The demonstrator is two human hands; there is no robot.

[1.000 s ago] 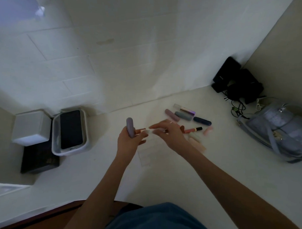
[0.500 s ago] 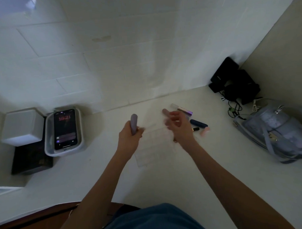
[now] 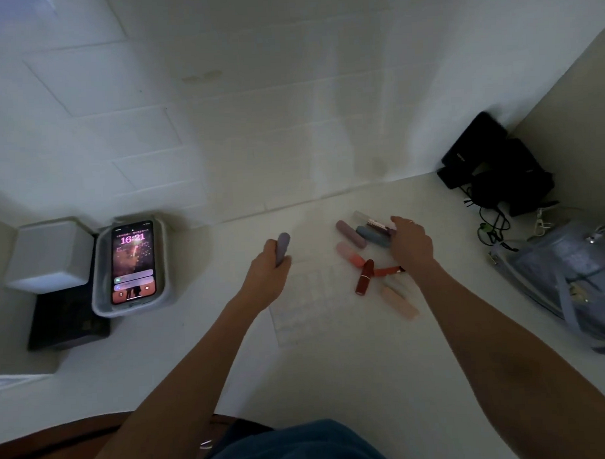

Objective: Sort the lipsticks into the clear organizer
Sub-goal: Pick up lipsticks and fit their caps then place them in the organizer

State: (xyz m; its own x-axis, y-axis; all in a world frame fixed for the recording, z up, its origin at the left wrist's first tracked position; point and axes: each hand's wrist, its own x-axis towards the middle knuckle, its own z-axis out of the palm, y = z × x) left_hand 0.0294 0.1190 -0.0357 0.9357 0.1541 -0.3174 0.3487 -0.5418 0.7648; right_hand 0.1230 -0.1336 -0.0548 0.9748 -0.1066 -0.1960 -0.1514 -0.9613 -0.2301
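Note:
The clear organizer (image 3: 307, 301) lies flat on the white counter, a faint grid of compartments between my hands. My left hand (image 3: 270, 271) grips a lilac lipstick (image 3: 282, 248) upright above the organizer's left edge. My right hand (image 3: 411, 242) hovers over a pile of lipsticks to the right, its fingers bent down onto the far ones; whether it holds one is hidden. In the pile lie a mauve tube (image 3: 350, 234), a grey-blue tube (image 3: 371, 236), a red lipstick (image 3: 364, 277), a coral-pink one (image 3: 348, 253) and a pale peach one (image 3: 399, 303).
A lit phone (image 3: 133, 262) rests in a grey tray (image 3: 101, 305) at the left, beside a white box (image 3: 50, 253) on a dark block. Black items with cables (image 3: 494, 174) fill the back right corner. A translucent bag (image 3: 570, 275) lies at the right.
My right hand has moved away from my left hand and the organizer, rightward to the lipstick pile. My left hand still holds the lilac lipstick. The phone screen lit up.

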